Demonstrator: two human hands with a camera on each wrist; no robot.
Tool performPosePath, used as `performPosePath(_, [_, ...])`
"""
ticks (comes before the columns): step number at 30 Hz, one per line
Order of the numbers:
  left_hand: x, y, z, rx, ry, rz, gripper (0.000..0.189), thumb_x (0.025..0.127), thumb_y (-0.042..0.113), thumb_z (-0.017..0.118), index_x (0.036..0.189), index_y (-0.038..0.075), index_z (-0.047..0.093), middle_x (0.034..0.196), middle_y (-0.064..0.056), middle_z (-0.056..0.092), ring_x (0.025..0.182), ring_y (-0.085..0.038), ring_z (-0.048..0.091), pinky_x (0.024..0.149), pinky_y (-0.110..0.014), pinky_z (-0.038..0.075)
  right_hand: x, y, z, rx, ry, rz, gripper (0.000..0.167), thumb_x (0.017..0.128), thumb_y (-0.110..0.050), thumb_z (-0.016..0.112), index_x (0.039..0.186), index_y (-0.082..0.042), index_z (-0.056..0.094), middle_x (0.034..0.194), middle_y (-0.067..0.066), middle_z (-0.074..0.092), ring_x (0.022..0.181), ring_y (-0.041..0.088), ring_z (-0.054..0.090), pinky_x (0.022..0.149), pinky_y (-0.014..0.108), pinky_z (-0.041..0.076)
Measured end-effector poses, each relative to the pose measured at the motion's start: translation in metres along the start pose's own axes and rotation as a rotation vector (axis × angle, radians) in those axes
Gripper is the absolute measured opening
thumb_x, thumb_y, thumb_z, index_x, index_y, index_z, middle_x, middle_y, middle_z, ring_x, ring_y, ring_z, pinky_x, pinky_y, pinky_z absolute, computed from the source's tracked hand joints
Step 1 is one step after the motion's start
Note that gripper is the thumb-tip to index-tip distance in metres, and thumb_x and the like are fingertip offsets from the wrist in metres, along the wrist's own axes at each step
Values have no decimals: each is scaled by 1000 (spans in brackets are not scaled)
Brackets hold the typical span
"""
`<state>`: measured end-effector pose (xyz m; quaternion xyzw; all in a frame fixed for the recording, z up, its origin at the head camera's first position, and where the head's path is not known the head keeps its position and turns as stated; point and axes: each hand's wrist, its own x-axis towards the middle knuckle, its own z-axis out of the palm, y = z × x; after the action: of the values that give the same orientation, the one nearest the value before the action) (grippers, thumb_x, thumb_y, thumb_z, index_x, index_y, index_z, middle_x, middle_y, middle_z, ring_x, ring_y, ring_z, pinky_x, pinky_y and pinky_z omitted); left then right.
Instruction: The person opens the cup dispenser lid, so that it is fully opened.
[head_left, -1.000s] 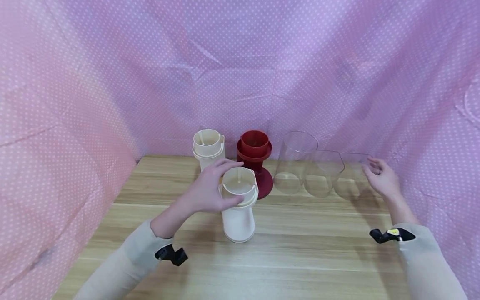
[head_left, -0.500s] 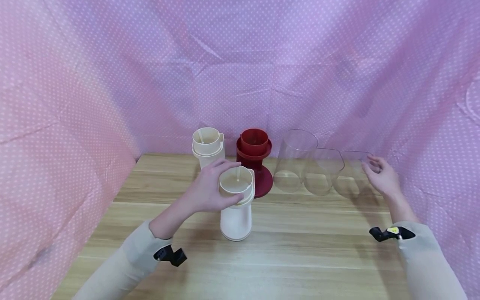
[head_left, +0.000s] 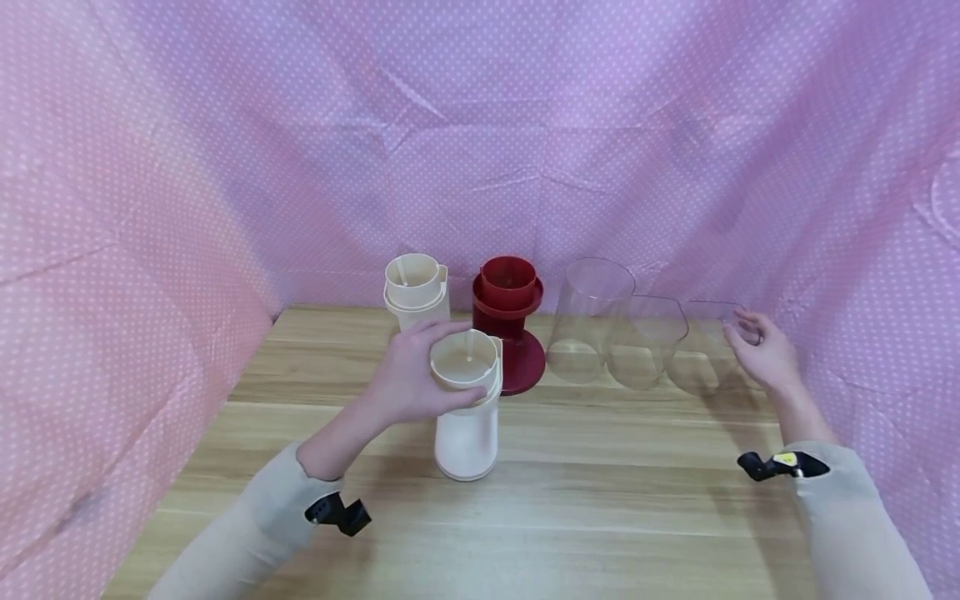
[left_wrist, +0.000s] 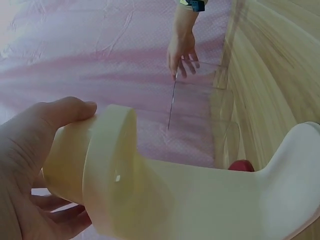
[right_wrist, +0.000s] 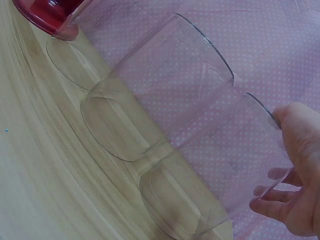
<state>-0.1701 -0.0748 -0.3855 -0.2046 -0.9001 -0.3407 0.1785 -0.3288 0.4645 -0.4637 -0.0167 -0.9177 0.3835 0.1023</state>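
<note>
My left hand point(head_left: 411, 373) grips the cup-shaped top of a cream plastic stand point(head_left: 467, 442), thumb and fingers round its upper ring. In the left wrist view, this stand point(left_wrist: 200, 200) widens into a flared foot. My right hand point(head_left: 767, 354) pinches the rim of the rightmost clear cylinder point(head_left: 693, 367), which stands on the table. The right wrist view shows the thumb and fingers on either side of that clear wall point(right_wrist: 225, 145). A second cream stand point(head_left: 415, 292) is behind my left hand, its lower part hidden. Beside it is a red stand point(head_left: 510, 292) with a round foot.
Two more clear cylinders, a tall one point(head_left: 588, 317) and a shorter middle one point(head_left: 645, 342), stand in a row left of my right hand. All are on the wooden table point(head_left: 570, 508). A pink dotted cloth point(head_left: 480, 150) hangs behind and at the sides.
The cream stand in my left hand has shifted a little left and its top has turned slightly. My right hand keeps its place at the rightmost cylinder's rim.
</note>
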Motion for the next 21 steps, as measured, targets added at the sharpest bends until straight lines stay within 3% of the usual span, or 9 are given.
performPosePath(3, [-1,-5,-8,-33,7,2,80,67,36,99,137,11,70,133,-5,74,121,-26,68,98,-48,59,1,1,0,6,-5,-2,70,109,-48,48,164,-5,36,163,32,41,142,59,46,116,71,39])
performPosePath(9, [-10,-25,-27,-61,28,63,77,66,32,100,133,9,72,132,-5,74,112,-22,71,90,-41,62,1,0,1,-3,0,12,71,109,-50,48,164,-7,36,163,31,41,143,58,47,117,70,40])
performPosePath(15, [-19,-48,-54,-1,46,135,78,63,31,101,132,7,73,124,-4,78,104,-17,71,82,-33,58,-3,-6,2,6,-2,23,70,110,-49,47,164,-6,35,164,31,39,144,59,45,117,72,38])
performPosePath(21, [-18,-73,-90,66,52,166,72,63,26,101,128,9,75,114,-4,80,94,-16,70,75,-27,54,-8,-13,3,4,9,37,71,109,-49,46,163,-4,35,164,31,40,143,59,45,116,71,39])
